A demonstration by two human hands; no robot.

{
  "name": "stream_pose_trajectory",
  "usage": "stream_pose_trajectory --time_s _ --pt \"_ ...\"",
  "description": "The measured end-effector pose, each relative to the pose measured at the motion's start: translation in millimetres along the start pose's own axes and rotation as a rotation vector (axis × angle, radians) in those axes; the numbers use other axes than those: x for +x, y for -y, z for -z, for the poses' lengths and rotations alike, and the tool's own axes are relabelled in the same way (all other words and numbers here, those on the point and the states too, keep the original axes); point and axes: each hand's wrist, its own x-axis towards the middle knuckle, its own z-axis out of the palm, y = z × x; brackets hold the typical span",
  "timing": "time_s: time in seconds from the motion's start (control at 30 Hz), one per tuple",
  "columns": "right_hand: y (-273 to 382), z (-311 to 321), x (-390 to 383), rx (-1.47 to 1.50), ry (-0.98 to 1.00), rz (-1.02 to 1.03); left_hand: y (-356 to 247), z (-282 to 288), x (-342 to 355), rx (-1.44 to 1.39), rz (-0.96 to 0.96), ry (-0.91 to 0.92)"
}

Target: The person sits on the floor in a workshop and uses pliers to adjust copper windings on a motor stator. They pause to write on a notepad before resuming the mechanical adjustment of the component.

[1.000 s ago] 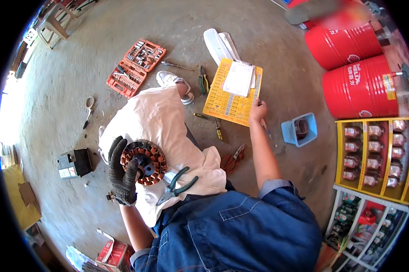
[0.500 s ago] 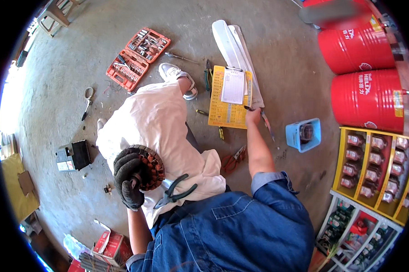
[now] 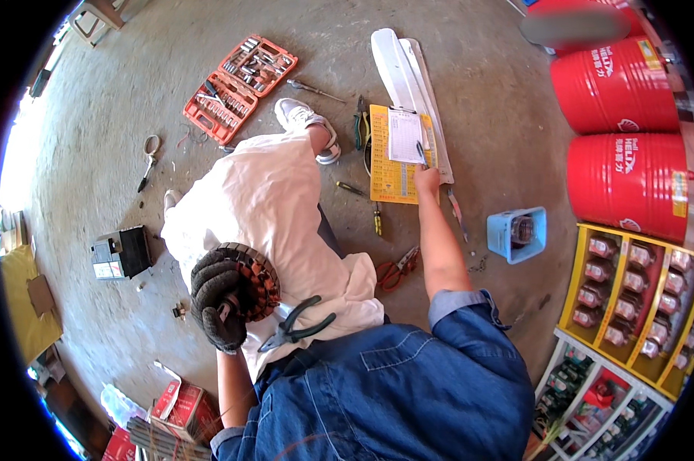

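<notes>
My left hand (image 3: pixel 215 303), in a dark knit glove, grips a ring-shaped motor stator (image 3: pixel 265 286) with copper-coloured windings inside a dark rim. The stator rests on the white cloth (image 3: pixel 255 184) spread over my lap. Beside it on the cloth lie dark-handled pliers (image 3: pixel 292 330), jaws toward the left. My bare right hand (image 3: pixel 428 181) reaches forward and is closed on a pen (image 3: pixel 421 152). The pen lies over the lower right part of a white paper sheet (image 3: pixel 404 132), clipped on a yellow printed board (image 3: pixel 385 183). Whether its tip touches the paper cannot be made out.
On the floor lie an orange socket set (image 3: pixel 243 84), a screwdriver (image 3: pixel 316 90), more pliers (image 3: pixel 360 127), red-handled cutters (image 3: pixel 398 269) and a strap wrench (image 3: pixel 149 161). A black battery (image 3: pixel 122 253) stands left, a blue bin (image 3: pixel 508 240) right. Red drums (image 3: pixel 627 184) and yellow shelving (image 3: pixel 631 296) line the right.
The pen has turned from the board's lower right edge to point over the paper. My right hand has shifted slightly left against the board. The left hand keeps its hold on the stator.
</notes>
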Motion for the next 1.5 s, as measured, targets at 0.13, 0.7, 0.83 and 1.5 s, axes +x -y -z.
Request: stream_pose_trajectory --time_s 0.13,0.7,0.83,1.5 --pt "6 -13 -11 0.012 0.048 0.007 -1 2 -2 0.038 0.003 -0.015" --pt "-27 37 -75 0.118 -0.243 0.263 5 4 -19 0.038 -0.012 -0.073" --pt "-88 49 -120 0.31 -0.154 0.133 10 6 -19 0.04 0.026 -0.071" --pt "-237 -111 -256 0.078 0.322 0.282 -2 100 -27 -0.085 0.297 -0.075"
